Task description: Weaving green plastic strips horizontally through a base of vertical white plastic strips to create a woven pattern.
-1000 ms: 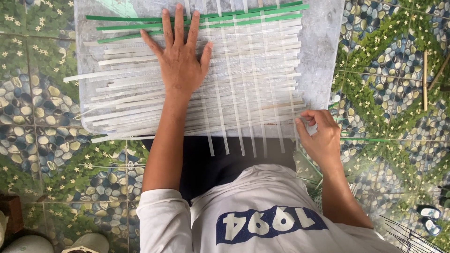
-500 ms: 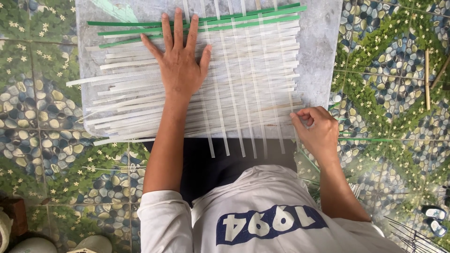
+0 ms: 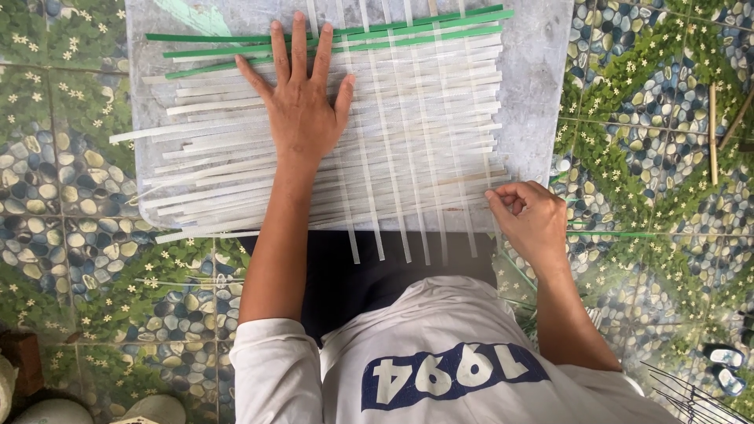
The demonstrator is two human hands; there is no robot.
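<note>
left hand [image 3: 302, 110] flat, fingers spread, gripping nothing, pressing woven mat of pale flat strips [image 3: 408, 133] on grey board [image 3: 538, 78] | right hand [image 3: 530, 220] pinching strip end at mat's right edge | since earlier: right hand shifted slightly up

The left hand [image 3: 302, 102] lies flat, fingers spread, on a mat of pale woven strips [image 3: 408, 149] spread over a grey board [image 3: 542, 86]. The right hand [image 3: 530, 216] pinches a strip at the mat's near right corner. Green strips [image 3: 393, 27] cross the far edge, above a pebble-patterned floor [image 3: 644, 102].

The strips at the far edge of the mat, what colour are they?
Green strips, seen in the head view.
</note>
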